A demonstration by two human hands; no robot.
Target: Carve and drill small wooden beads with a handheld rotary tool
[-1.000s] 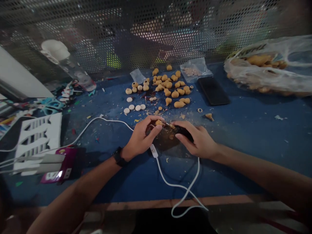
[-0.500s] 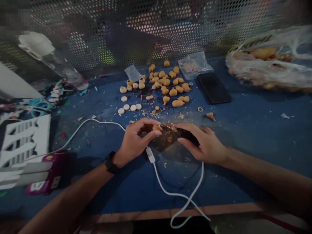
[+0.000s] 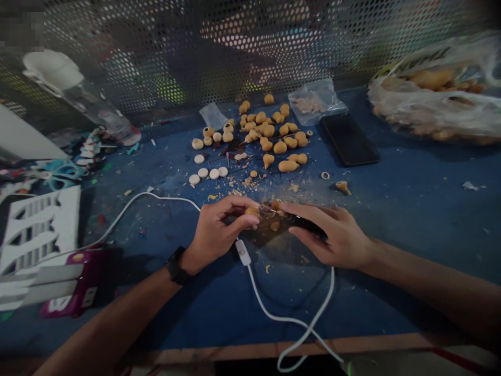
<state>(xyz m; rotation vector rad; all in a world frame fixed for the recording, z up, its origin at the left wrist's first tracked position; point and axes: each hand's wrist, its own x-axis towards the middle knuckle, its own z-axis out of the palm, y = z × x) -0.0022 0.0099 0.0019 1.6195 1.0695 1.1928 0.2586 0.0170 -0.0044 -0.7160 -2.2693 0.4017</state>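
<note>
My left hand (image 3: 221,232) pinches a small tan carved piece (image 3: 252,211) between thumb and fingers. My right hand (image 3: 332,235) grips a black handheld rotary tool (image 3: 309,225), its thin metal bit (image 3: 267,209) touching or almost touching the tan piece. A white cable (image 3: 274,313) with an inline switch (image 3: 243,253) runs from the tool across the blue workbench (image 3: 410,219). Beyond my hands lie several tan gourd-shaped pieces (image 3: 274,141) and several pale round discs (image 3: 203,173), with sawdust scattered around them.
A black phone (image 3: 349,139) and a small zip bag (image 3: 311,102) lie beyond the pieces. A plastic bag of tan pieces (image 3: 434,94) sits far right. Perforated metal mesh (image 3: 235,52) stands behind the bench. Teal scissors (image 3: 58,169) and a white cut-out card (image 3: 35,230) lie left.
The whole view has shifted slightly as my head moved. My hands have stayed together at the tan piece, and my right hand sits a little further right in the picture.
</note>
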